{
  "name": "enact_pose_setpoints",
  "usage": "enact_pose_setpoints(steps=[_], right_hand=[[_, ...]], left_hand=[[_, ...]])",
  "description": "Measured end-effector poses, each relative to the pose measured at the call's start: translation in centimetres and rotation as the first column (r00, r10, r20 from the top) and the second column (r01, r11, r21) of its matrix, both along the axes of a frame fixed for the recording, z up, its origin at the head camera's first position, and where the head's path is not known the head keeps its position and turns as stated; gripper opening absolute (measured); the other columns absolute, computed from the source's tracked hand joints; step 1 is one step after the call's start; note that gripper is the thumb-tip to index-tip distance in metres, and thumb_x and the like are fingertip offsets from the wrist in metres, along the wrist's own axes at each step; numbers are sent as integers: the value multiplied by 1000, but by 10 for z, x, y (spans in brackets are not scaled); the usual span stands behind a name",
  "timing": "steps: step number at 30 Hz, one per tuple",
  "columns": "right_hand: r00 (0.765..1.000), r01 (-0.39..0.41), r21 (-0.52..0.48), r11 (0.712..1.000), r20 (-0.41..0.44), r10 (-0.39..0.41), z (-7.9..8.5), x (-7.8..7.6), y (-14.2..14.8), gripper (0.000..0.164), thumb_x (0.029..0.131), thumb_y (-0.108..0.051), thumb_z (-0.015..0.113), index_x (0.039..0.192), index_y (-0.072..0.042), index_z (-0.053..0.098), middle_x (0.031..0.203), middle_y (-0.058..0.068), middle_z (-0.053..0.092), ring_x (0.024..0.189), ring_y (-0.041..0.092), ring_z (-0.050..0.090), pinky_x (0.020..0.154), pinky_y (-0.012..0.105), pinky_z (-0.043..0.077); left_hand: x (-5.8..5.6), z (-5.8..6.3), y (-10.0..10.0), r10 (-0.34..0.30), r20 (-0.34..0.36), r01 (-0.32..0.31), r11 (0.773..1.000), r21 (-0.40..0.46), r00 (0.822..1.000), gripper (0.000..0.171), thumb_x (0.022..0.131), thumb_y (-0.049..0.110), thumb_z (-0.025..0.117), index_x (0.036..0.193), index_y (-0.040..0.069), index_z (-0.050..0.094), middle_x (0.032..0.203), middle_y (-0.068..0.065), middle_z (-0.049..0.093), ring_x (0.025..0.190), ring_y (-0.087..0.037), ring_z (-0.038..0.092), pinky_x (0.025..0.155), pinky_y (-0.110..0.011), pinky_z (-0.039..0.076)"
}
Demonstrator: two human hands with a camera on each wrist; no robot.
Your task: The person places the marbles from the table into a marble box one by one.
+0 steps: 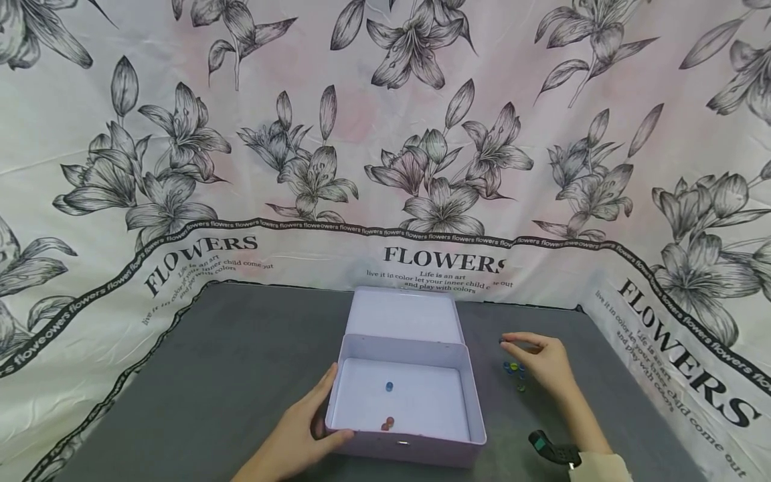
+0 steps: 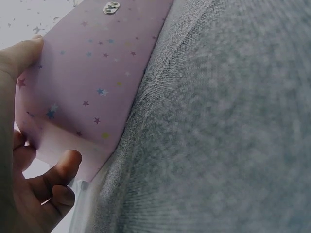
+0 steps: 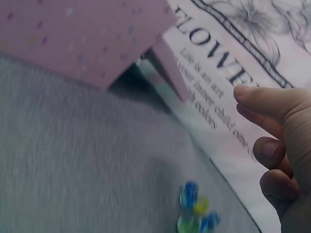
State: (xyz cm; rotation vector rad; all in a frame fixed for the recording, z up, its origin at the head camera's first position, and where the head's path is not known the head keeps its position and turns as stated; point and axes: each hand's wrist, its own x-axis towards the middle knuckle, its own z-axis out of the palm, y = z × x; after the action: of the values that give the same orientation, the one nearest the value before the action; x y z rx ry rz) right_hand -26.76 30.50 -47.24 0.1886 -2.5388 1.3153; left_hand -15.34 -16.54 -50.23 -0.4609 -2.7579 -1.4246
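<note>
A lilac box (image 1: 415,452) stands with its lid (image 1: 403,314) tipped back, its outside printed with small stars. My left hand (image 1: 299,423) holds its front left corner, thumb at the front rim and fingers along the side. On the box floor lie a blue marble (image 1: 389,386) and, near the front wall, two reddish-brown marbles (image 1: 390,421). To the right of the box, my right hand (image 1: 545,363) pinches a small dark blue marble (image 1: 501,340) between thumb and index finger; the right wrist view does not show it. Below that hand lie several blue, yellow and green marbles (image 3: 189,194).
Dark grey cloth (image 1: 211,375) covers the table. A white flower-printed curtain (image 1: 337,261) hangs behind and along both sides. The right wrist wears a black band (image 1: 551,448) with a device.
</note>
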Motion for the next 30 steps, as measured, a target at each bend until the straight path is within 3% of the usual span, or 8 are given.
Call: enact_pose_setpoints(steps=[4,8,14,17,21,26,28,30], right_hand=[[999,-44,-28,999,6,44,12,-8,-15,32,96,-28,82,118,-5,80,111,18,79,51,9,53,46,31,38],[997,-77,-36,996,-1,77,25,-15,-32,33,95,-30,83,119,-6,80,109,17,80,47,7,34,43,30,34],[992,-111,1,994,-64,111,42,-26,-56,30,94,-27,84,116,-6,82,116,13,79,67,10,67,58,26,49],[985,-147,-1,989,-91,146,49,-31,-68,27,93,-22,84,114,-5,82,115,14,80,72,9,71,64,25,53],[974,-207,-16,978,-96,204,59,-35,-86,22,94,-19,84,112,-8,83,116,14,79,60,6,59,57,23,45],[952,-292,-30,956,-100,288,70,-39,-110,20,93,-15,84,111,-8,83,118,14,78,57,5,50,54,23,41],[941,-324,-17,946,-114,320,72,-40,-120,19,93,-14,84,110,-8,83,118,14,78,62,2,54,57,22,45],[928,-355,-6,935,-123,352,73,-41,-130,18,93,-13,84,110,-8,84,116,14,79,55,1,46,53,22,40]], left_hand=[[0,0,1,2,-4,-2,1000,-6,1000,113,83,67,81,171,29,20,175,6,21,156,-17,31,122,-46,36],[0,0,1,0,-3,0,1000,-6,1000,114,83,68,81,171,29,20,175,6,21,156,-16,30,122,-46,35],[0,-1,1,6,-4,-7,1000,-17,1000,111,85,66,80,171,26,21,175,2,22,157,-22,32,120,-53,37],[0,0,1,9,2,-9,1000,-14,1000,111,85,66,80,171,28,21,175,2,22,157,-23,33,120,-53,38],[0,0,1,13,9,-12,1000,-12,1000,111,85,64,81,171,29,21,175,4,22,157,-22,32,120,-52,38],[-1,1,1,13,7,-13,1000,-8,1000,110,86,61,82,171,25,22,175,2,22,157,-23,32,120,-54,37],[-1,1,1,12,7,-11,1000,-9,1000,111,86,62,82,171,24,22,175,1,22,157,-23,32,120,-55,36],[0,1,1,8,8,-7,1000,-9,1000,112,86,65,81,171,24,21,175,1,22,157,-23,32,120,-55,36]])
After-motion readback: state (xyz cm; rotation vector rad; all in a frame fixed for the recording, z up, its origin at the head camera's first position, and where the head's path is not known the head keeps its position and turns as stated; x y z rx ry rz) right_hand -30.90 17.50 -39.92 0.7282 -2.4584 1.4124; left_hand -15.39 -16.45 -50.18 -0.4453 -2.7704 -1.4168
